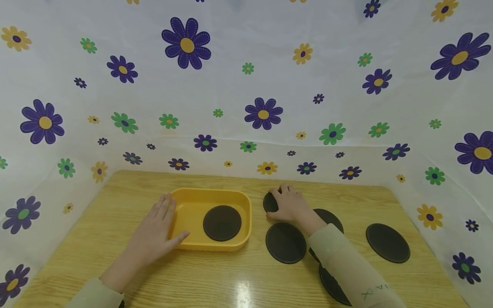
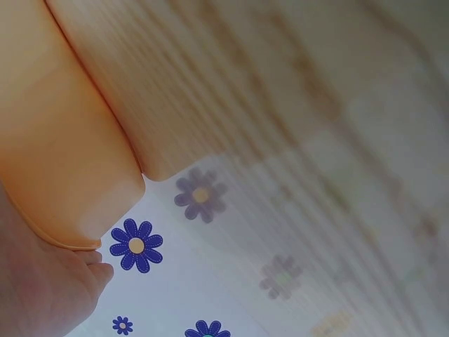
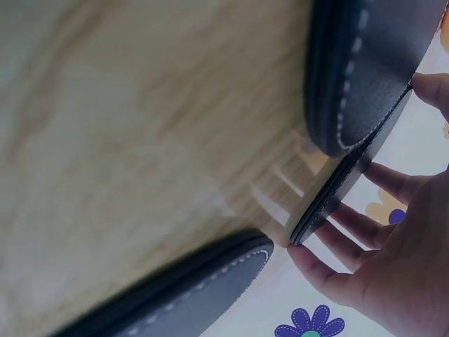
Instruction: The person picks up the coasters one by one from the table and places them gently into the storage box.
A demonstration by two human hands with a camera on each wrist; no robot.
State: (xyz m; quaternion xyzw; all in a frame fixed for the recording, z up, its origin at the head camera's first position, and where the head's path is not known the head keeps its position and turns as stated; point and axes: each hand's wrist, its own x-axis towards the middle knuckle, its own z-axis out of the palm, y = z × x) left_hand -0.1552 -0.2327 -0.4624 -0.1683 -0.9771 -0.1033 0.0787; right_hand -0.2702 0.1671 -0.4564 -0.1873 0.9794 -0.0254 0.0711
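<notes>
A yellow tray [image 1: 188, 214] lies on the table with one round black coaster [image 1: 222, 223] flat inside, toward its right end. My left hand [image 1: 155, 229] rests along the tray's left wall, fingers extended, thumb over the near rim. In the left wrist view its fingertips touch the tray wall [image 2: 70, 126]. To the right of the tray, my right hand [image 1: 290, 205] grips another black coaster [image 1: 270, 203], partly hidden under the palm. The right wrist view shows the fingers and thumb on opposite edges of this stitched coaster [image 3: 351, 179], which is at the tabletop.
Several more black coasters lie right of the tray: one near coaster [image 1: 286, 243], one far-right coaster [image 1: 387, 243], and others partly covered by the right forearm, such as the nearest coaster [image 1: 332, 286]. A flower-print cloth [image 1: 231, 85] encloses the wood-grain table [image 1: 208, 278].
</notes>
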